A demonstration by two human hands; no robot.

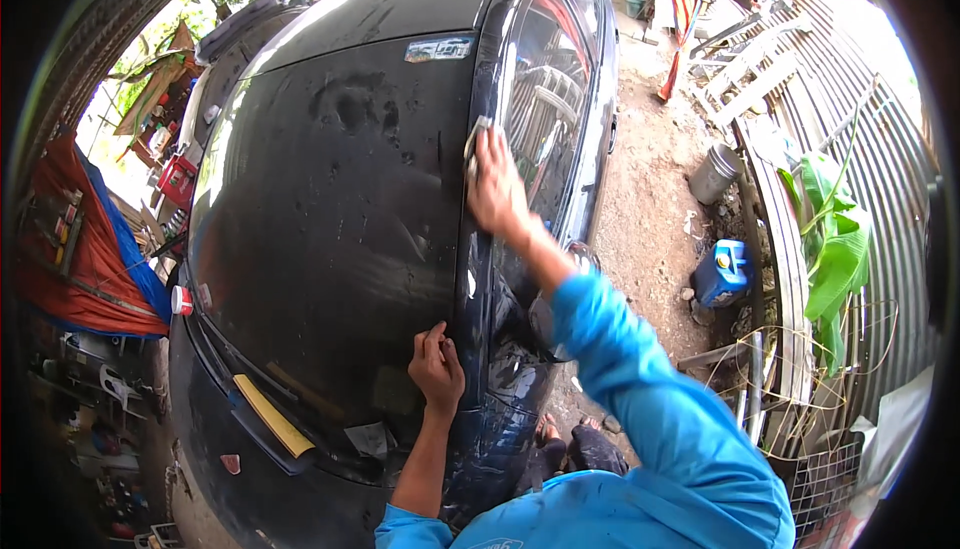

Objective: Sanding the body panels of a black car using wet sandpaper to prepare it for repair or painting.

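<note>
I lean over a dark car [330, 199] and look down at its windshield. My right hand [497, 189] presses a small grey pad [474, 145] against the car's pillar, at the edge between windshield and side window. My left hand [436, 369] rests lower on the same pillar edge, fingers together, nothing held. Both sleeves are bright blue.
A yellow strip [272, 416] lies at the windshield's base. On the dirt ground to the right stand a blue jerrycan [722, 271] and a metal canister [714, 173]. Corrugated metal sheets [850, 99], wooden slats and banana leaves [835, 249] line the right side. Red and blue tarps [90, 259] hang left.
</note>
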